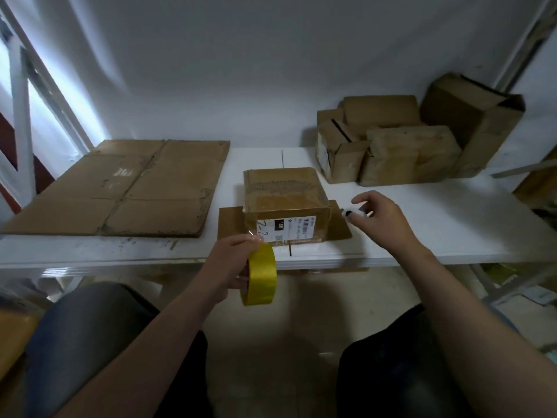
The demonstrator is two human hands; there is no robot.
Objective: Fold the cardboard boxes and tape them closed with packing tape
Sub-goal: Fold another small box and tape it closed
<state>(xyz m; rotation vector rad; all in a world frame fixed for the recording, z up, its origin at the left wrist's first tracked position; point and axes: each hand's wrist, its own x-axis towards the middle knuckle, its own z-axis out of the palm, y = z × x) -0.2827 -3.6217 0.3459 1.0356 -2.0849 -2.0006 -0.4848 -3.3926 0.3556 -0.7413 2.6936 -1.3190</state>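
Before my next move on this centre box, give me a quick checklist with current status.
1. Grip on tape roll: ok, left hand holds it just off the table edge.
2. Top of centre box closed: ok.
3. Strand from roll to box: cannot tell, only a faint glint.
4. Hold on small white object: cannot tell; right hand has fingers at it.
5. Room around box: ok; flattened cardboard and box pile sit apart.

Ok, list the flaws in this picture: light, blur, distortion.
Head view: dim overall, glare from the window at left; wide-angle distortion bows the table edge; the right hand is motion-blurred, while the tape roll in the left hand looks sharp.
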